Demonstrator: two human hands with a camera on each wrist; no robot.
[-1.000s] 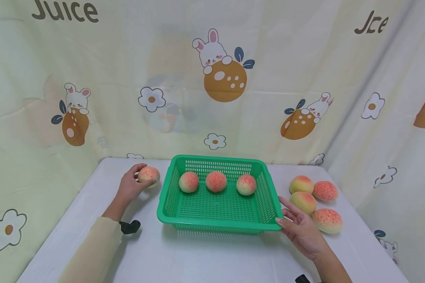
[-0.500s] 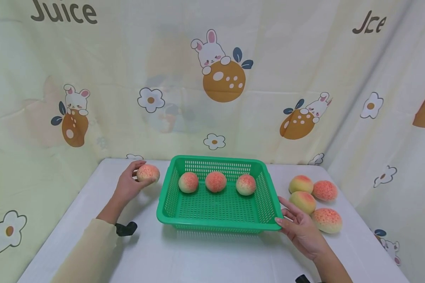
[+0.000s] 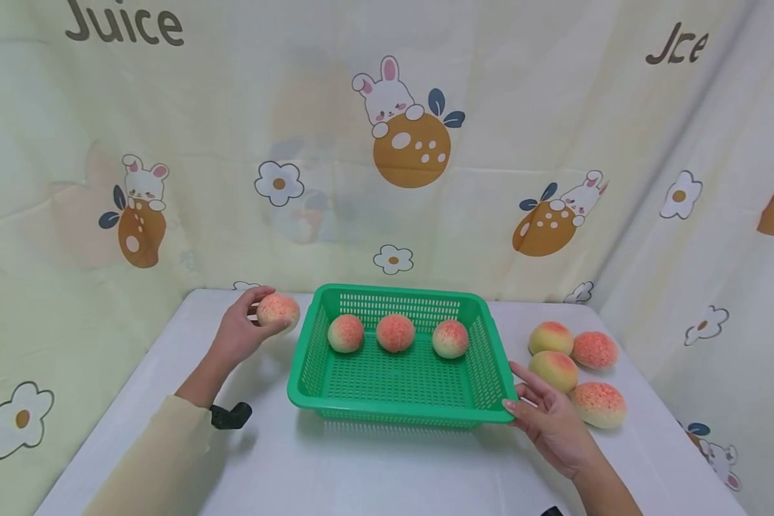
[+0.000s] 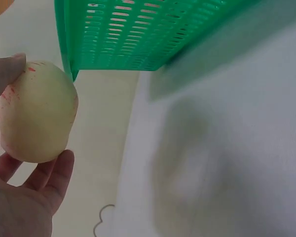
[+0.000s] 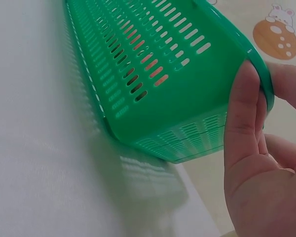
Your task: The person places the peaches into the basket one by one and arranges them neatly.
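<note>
Left of the green plastic basket, my left hand holds a peach between thumb and fingers, raised off the table. The left wrist view shows that same peach pale-sided, near the basket's wall. My right hand pinches the basket's rim at its near right corner. Close up in the right wrist view, the thumb lies against the outside of the rim. Three peaches stand in a row inside the basket: a left one, a middle one and a right one.
Right of the basket, several more fruits are grouped: two yellowish peaches and two redder, speckled ones. A white cloth covers the table. Behind it hangs a printed curtain. A black strap piece sits at the left wrist.
My left hand has lifted the peach a little and brought it slightly right, closer to the basket's left rim. The right hand keeps its grip, and the basket stays in place.
</note>
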